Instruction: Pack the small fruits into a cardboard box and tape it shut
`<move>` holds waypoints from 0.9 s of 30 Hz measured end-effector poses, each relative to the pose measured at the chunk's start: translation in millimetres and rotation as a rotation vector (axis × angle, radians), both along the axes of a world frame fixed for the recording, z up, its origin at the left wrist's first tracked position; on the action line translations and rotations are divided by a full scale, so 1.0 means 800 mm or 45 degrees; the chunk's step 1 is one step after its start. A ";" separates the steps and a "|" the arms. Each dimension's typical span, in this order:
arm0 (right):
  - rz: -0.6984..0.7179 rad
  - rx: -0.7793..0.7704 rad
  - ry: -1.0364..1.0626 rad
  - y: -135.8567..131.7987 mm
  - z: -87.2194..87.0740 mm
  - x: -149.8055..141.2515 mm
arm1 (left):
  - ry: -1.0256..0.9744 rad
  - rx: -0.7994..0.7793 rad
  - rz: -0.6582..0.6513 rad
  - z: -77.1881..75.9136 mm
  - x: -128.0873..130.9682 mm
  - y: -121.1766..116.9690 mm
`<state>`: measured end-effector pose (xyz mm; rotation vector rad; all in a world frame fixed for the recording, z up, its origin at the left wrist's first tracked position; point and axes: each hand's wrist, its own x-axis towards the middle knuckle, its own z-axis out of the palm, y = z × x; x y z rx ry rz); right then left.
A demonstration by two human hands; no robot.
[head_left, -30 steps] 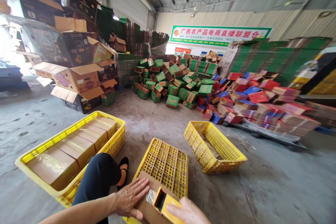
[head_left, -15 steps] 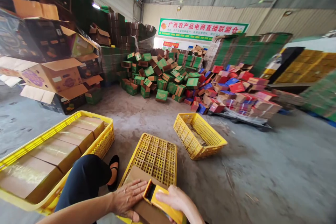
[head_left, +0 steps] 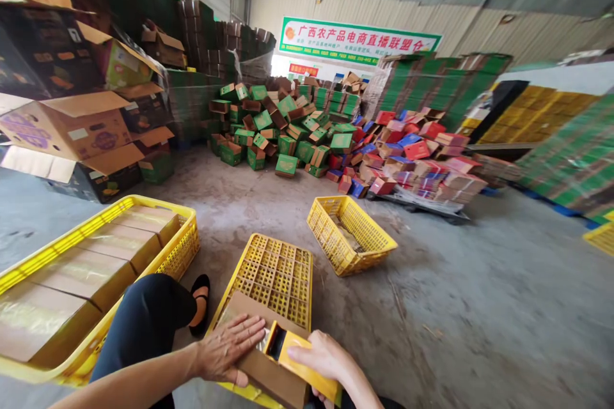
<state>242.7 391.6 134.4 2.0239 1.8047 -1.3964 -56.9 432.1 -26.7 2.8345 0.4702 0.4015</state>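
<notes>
A brown cardboard box (head_left: 268, 374) lies on an upturned yellow plastic crate (head_left: 283, 275) in front of me. My left hand (head_left: 233, 346) rests flat on the box top, fingers stretched out. Wrapped round a yellow tape dispenser (head_left: 300, 358), my right hand (head_left: 319, 354) holds it against the box, its black front end close to my left fingertips. A short shiny strip of tape shows between that end and my left fingers. The underside of my right hand's grip is partly hidden.
On my left, a long yellow crate (head_left: 185, 249) holds several taped cardboard boxes (head_left: 115, 243). Another yellow crate (head_left: 355, 262) stands ahead to the right. Farther off are heaps of green boxes (head_left: 286, 165) and red and blue boxes (head_left: 417, 150). Open cartons (head_left: 86, 124) are stacked at left.
My right hand and the tape dispenser have shifted slightly right relative to my left hand, and a bit of tape now shows between them. The whole view has turned slightly right.
</notes>
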 end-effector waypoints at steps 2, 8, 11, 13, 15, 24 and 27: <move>-0.018 0.022 -0.017 0.000 0.001 -0.002 | 0.020 -0.011 -0.009 0.005 0.008 -0.005; -0.023 -0.090 -0.039 0.004 0.001 -0.005 | 0.007 -0.032 -0.086 0.015 0.036 -0.013; 0.009 -0.061 -0.069 0.004 0.002 -0.005 | 0.015 -0.070 -0.108 0.013 0.037 -0.011; 0.004 -0.065 -0.086 0.002 0.003 -0.002 | 0.031 -0.104 -0.114 0.010 0.035 -0.009; -0.020 -0.123 -0.069 -0.002 0.005 0.005 | 0.024 -0.131 -0.109 0.007 0.035 -0.008; -0.082 -0.114 -0.043 -0.019 0.004 0.036 | 0.012 -0.108 -0.120 -0.003 0.035 -0.007; -0.129 -0.134 -0.013 -0.021 0.005 0.031 | 0.023 -0.097 -0.099 -0.001 0.038 -0.009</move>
